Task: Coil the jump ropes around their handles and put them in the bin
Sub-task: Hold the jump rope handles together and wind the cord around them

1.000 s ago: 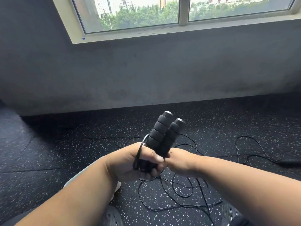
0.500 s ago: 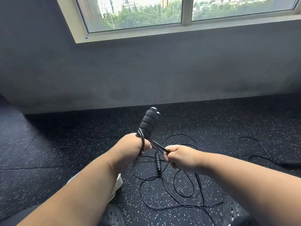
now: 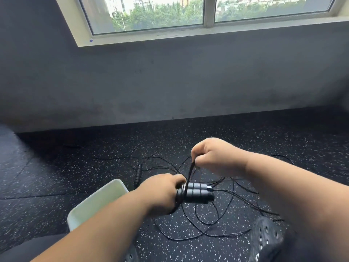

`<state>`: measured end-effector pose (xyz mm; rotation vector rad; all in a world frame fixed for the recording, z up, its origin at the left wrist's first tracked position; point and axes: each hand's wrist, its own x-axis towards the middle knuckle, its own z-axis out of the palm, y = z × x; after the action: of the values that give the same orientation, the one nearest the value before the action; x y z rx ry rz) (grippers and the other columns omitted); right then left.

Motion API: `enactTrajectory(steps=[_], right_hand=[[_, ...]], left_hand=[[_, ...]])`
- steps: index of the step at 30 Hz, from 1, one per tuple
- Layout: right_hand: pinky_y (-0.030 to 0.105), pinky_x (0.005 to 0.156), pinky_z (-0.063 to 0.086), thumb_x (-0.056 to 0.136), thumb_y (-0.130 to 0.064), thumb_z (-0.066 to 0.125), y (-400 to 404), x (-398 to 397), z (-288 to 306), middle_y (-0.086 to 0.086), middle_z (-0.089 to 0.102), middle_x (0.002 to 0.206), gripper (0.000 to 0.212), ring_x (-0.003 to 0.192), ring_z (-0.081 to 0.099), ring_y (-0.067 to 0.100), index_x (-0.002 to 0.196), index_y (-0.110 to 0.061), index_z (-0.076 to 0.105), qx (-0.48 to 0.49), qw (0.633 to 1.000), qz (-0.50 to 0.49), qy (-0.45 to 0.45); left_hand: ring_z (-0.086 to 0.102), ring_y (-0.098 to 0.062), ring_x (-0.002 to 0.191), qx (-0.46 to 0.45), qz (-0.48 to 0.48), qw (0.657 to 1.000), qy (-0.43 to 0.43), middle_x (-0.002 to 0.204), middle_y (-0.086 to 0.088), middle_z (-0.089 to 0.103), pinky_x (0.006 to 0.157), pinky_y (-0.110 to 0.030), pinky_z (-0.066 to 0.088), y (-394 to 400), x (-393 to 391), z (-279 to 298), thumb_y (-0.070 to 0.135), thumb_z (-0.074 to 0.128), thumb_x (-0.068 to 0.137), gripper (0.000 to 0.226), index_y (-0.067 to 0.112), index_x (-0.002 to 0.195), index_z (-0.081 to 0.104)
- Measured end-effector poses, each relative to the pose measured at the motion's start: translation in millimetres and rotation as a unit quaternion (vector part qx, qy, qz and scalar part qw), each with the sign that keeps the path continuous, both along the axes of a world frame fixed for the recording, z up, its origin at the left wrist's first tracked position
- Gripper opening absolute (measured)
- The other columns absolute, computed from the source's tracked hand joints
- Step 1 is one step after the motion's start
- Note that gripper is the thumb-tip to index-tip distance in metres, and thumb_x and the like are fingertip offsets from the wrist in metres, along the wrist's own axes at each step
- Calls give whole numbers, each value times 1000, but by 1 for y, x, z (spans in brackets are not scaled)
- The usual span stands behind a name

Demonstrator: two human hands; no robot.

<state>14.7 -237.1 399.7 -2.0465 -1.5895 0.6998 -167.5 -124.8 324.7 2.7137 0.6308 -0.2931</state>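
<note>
Both hands held one rope over the floor, near centre.
My left hand [image 3: 162, 195] gripped paired foam handles [image 3: 198, 193]; right hand [image 3: 213, 156] pinched the thin cord [image 3: 190, 173]. I judged it light, limp, tangle-prone.

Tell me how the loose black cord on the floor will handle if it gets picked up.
The loose cord lies in thin tangled loops, so it is probably floppy and light. Its strands cross repeatedly, so lifting one likely drags others. The cord pinched by the right hand bends freely.
</note>
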Motion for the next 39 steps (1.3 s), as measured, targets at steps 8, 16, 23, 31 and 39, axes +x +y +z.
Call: enactTrajectory(steps=[8, 16, 23, 31, 39], right_hand=[[27, 50, 31, 88, -3, 54, -8, 18, -57, -3, 58, 62, 18, 53, 42, 9, 78, -8, 68, 5, 919, -90, 384], [32, 59, 39, 92, -20, 47, -9, -43, -61, 2, 62, 82, 11, 68, 49, 15, 94, -17, 57, -152, 982, 29, 105], [29, 52, 37, 95, -34, 58, -17, -28, -22, -4, 58, 70, 22, 58, 49, 12, 84, -16, 62, -141, 988, 56, -30], [16, 50, 35, 90, -47, 75, -9, 3, -21, -13, 58, 60, 28, 53, 47, 1, 79, -22, 69, -52, 995, 71, -40], [33, 57, 30, 100, -54, 56, -4, -5, -60, 4, 47, 70, 40, 61, 39, 14, 73, -26, 63, 2, 912, 13, 409]], left_hand=[[54, -9, 61, -274, 75, 924, -257, 75, 6, 65, 51, -28, 45, -24, -2, 40, -5, 66, 79, 44, 34, 100, 63], [64, -14, 71, -225, 322, 869, -300, 82, 10, 70, 70, -39, 58, 12, 4, 15, 11, 66, 74, 58, 53, 114, 57], [65, -27, 100, 110, 180, 977, -33, 106, 4, 63, 76, -35, 48, 25, -7, 9, 35, 60, 90, 37, 43, 124, 49], [64, -22, 89, -10, -43, 998, 43, 95, 4, 66, 68, -34, 47, -9, -6, 16, 17, 62, 80, 31, 35, 102, 49], [52, -4, 67, -325, 45, 929, -172, 80, 13, 63, 60, -24, 44, -8, -10, 34, 0, 73, 83, 48, 38, 111, 64]])
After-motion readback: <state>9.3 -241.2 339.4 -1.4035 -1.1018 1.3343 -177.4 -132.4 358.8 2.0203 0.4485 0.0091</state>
